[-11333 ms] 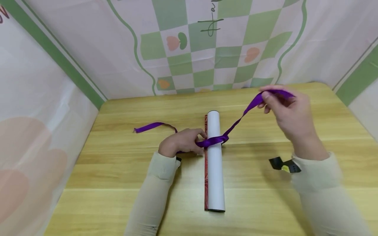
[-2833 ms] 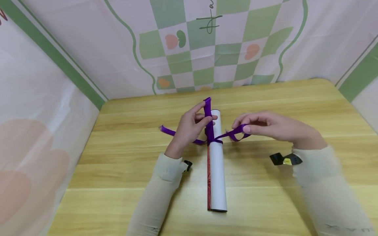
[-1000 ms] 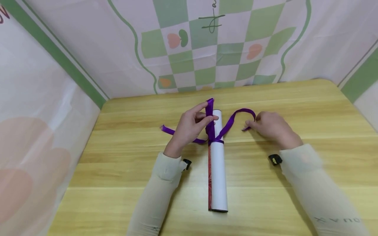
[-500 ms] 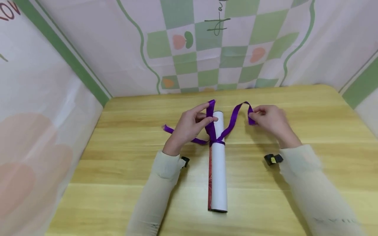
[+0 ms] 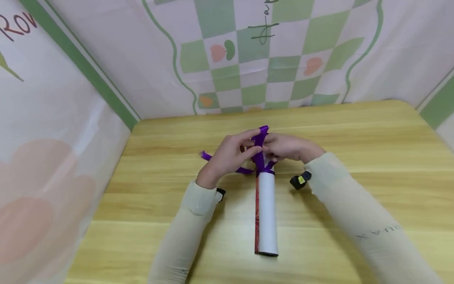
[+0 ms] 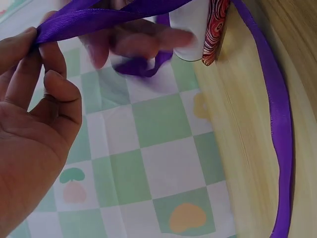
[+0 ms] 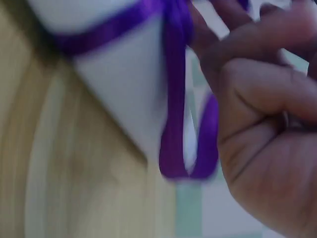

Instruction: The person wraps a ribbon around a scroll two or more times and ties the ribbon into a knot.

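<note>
The head view had both hands crowded together over the far half of the white roll [image 5: 267, 213], which lay on the tabletop [image 5: 159, 177], ringed by the purple ribbon [image 5: 260, 157]. The left hand [image 5: 228, 154] pinched a raised loop of it between thumb and fingers. And in tight from the other side was the right hand [image 5: 285, 146], fingers curled! In the right wrist view a slack tail dipped and rose behind those fingers, so it looked gripped, though the actual pinch was hidden.

Delicate stuff, this. Had the left hand eased off, the slippery-looking loop would likely have collapsed; had the right pulled too hard, the loop might have been dragged through the knot. A twist in that slack tail could have spoiled the bow, and with nobody pressing on the roll, a sideways tug could have rolled it.

As for direction, the roll's long axis ran from near to far, almost straight away from the person, its dark-rimmed end facing them and the red patterned strip [image 5: 257, 217] along its left flank. The ribbon's band crossed that axis, its loop rose above the roll, and another tail trailed off left.
</note>
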Demonstrator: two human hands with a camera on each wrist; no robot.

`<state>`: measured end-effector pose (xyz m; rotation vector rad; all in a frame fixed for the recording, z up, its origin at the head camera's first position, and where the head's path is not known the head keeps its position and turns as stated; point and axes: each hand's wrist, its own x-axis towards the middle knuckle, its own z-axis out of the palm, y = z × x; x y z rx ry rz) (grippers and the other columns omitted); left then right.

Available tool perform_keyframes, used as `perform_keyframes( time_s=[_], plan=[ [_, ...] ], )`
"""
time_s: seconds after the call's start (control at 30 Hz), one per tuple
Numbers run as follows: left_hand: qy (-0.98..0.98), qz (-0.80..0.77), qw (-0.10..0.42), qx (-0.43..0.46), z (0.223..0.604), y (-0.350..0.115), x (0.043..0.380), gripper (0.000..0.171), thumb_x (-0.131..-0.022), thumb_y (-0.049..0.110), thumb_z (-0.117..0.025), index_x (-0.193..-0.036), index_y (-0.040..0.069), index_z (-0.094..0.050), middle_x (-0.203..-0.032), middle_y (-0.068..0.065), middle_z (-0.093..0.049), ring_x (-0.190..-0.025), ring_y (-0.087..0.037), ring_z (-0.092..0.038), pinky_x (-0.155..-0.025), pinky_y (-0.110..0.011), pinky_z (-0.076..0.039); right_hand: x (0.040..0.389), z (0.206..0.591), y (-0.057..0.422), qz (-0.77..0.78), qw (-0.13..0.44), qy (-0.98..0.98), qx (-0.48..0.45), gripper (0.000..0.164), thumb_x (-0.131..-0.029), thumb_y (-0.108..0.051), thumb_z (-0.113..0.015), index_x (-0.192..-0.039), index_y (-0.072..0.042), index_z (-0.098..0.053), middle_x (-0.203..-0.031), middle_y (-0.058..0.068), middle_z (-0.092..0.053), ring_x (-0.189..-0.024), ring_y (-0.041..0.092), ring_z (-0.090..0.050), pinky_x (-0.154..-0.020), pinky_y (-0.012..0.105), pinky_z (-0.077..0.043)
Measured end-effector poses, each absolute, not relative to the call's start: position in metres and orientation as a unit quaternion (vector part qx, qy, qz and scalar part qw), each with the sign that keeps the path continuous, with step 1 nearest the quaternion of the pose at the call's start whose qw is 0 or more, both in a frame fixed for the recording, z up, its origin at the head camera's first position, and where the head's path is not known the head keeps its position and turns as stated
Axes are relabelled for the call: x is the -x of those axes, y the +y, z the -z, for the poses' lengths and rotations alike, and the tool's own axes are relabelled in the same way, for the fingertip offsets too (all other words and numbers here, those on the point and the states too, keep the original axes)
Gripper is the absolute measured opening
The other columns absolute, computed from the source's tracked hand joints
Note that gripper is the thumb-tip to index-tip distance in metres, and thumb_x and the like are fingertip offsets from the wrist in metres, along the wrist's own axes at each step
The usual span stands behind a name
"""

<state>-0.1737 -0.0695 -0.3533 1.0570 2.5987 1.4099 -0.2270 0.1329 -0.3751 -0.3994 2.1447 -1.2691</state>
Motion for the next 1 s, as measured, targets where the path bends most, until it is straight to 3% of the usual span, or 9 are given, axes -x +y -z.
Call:
perform_keyframes(
  time_s=[0.1,0.27,0.33,0.4,0.53,0.6,0.77,0.9,1.0],
  plan=[
    [0.826,-0.455,0.006,-0.332,0.354,-0.068,0.174,0.048,-0.095,0.023,-0.056,-0.140,0.009,-0.050,-0.106,-0.004,-0.072,-0.058,-0.007,-0.054,-0.050,-0.024,-0.034,0.222,0.372,0.153,0.477,0.276,0.823,0.141,0.043,-0.101,-0.040,-0.038,-0.104,-0.003,-0.060,-0.057,-0.003,-0.033,-0.046,0.010,-0.027,-0.048,0.026,-0.029],
    [0.823,-0.462,0.018,-0.329,0.356,-0.066,0.176,0.049,-0.093,0.023,-0.058,-0.140,0.009,-0.050,-0.104,-0.003,-0.072,-0.088,-0.004,-0.066,-0.067,-0.022,-0.046,0.198,0.370,0.172,0.408,0.201,0.873,0.178,0.041,-0.100,-0.038,-0.042,-0.100,-0.005,-0.066,-0.075,0.005,-0.055,-0.052,0.012,-0.036,-0.049,0.029,-0.035],
    [0.823,-0.464,0.023,-0.328,0.358,-0.066,0.178,0.050,-0.093,0.024,-0.058,-0.141,0.010,-0.049,-0.102,-0.002,-0.073,-0.091,-0.003,-0.066,-0.073,-0.023,-0.047,0.183,0.368,0.174,0.369,0.188,0.880,0.232,0.034,-0.100,-0.032,-0.046,-0.096,-0.008,-0.069,-0.088,0.006,-0.063,-0.060,0.012,-0.046,-0.056,0.030,-0.043],
    [0.823,-0.466,0.027,-0.323,0.360,-0.068,0.180,0.052,-0.093,0.025,-0.058,-0.141,0.009,-0.048,-0.101,-0.001,-0.073,-0.090,-0.003,-0.066,-0.071,-0.023,-0.046,0.167,0.368,0.169,0.329,0.181,0.877,0.301,0.028,-0.098,-0.031,-0.050,-0.092,-0.012,-0.070,-0.082,0.002,-0.064,-0.062,0.011,-0.049,-0.059,0.030,-0.046],
    [0.821,-0.475,0.037,-0.315,0.363,-0.074,0.185,0.054,-0.093,0.028,-0.058,-0.143,0.009,-0.046,-0.099,0.001,-0.073,-0.085,-0.003,-0.065,-0.063,-0.024,-0.042,0.135,0.374,0.138,0.273,0.145,0.855,0.416,0.022,-0.096,-0.030,-0.055,-0.102,-0.017,-0.071,-0.093,-0.008,-0.065,-0.081,0.006,-0.058,-0.074,0.028,-0.051],
    [0.813,-0.489,0.050,-0.313,0.364,-0.077,0.187,0.055,-0.093,0.027,-0.058,-0.143,0.009,-0.046,-0.099,0.000,-0.073,-0.083,-0.004,-0.066,-0.061,-0.023,-0.040,0.125,0.381,0.119,0.231,0.098,0.856,0.452,0.027,-0.096,-0.030,-0.053,-0.110,-0.014,-0.070,-0.106,-0.006,-0.065,-0.096,0.008,-0.058,-0.085,0.029,-0.049],
    [0.786,-0.529,0.101,-0.304,0.364,-0.084,0.192,0.055,-0.094,0.019,-0.057,-0.145,0.010,-0.042,-0.104,-0.011,-0.071,-0.077,-0.012,-0.066,-0.060,-0.024,-0.042,0.120,0.391,0.089,0.105,0.030,0.878,0.467,0.050,-0.097,-0.039,-0.049,-0.136,-0.009,-0.055,-0.146,0.012,-0.044,-0.137,0.028,-0.035,-0.111,0.041,-0.028],
    [0.782,-0.532,0.113,-0.304,0.363,-0.086,0.192,0.054,-0.094,0.019,-0.057,-0.146,0.011,-0.042,-0.105,-0.012,-0.071,-0.077,-0.020,-0.065,-0.063,-0.028,-0.047,0.128,0.393,0.075,0.058,0.071,0.891,0.445,0.061,-0.097,-0.049,-0.044,-0.144,-0.012,-0.046,-0.157,0.014,-0.025,-0.145,0.032,-0.012,-0.115,0.045,-0.018],
    [0.792,-0.519,0.105,-0.303,0.361,-0.087,0.191,0.054,-0.094,0.022,-0.057,-0.145,0.012,-0.043,-0.104,-0.008,-0.072,-0.070,-0.021,-0.062,-0.058,-0.028,-0.043,0.135,0.396,0.064,0.046,0.107,0.895,0.430,0.066,-0.096,-0.054,-0.040,-0.148,-0.012,-0.040,-0.159,0.012,-0.015,-0.146,0.029,-0.004,-0.114,0.047,-0.019]
  ],
)
